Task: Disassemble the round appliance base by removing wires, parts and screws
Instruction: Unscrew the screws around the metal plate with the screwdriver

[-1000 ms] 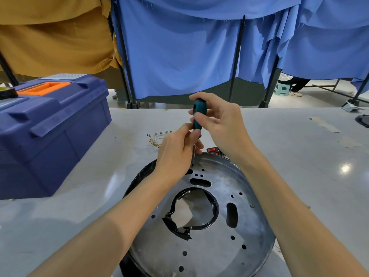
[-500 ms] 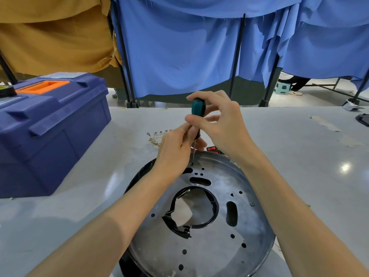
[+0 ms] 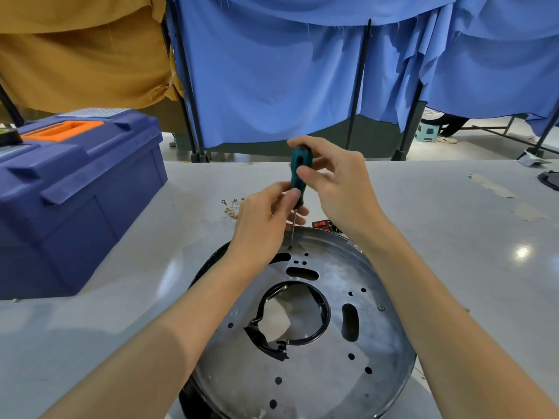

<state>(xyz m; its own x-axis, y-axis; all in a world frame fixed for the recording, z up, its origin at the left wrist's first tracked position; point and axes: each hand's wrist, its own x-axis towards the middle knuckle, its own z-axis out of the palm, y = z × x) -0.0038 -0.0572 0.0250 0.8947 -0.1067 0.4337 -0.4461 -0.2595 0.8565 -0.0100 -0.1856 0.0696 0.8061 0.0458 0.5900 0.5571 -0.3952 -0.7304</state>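
We grip the teal screwdriver with left hand and right hand, tip on the round base. A blue toolbox sits at frame left; the left hand partly hides loose screws.

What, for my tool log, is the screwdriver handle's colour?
The screwdriver handle is teal; head view.

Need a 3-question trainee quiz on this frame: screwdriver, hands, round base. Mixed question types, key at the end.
1. True or false: the blue toolbox sits to the left of the round base.
2. Where is the tip of the screwdriver? A) in the base's big central opening B) at a small hole near the base's far rim C) on the toolbox lid
3. Which hand holds the top of the teal handle?
Key: 1 true. 2 B. 3 the right hand; the left hand pinches the handle's lower end.
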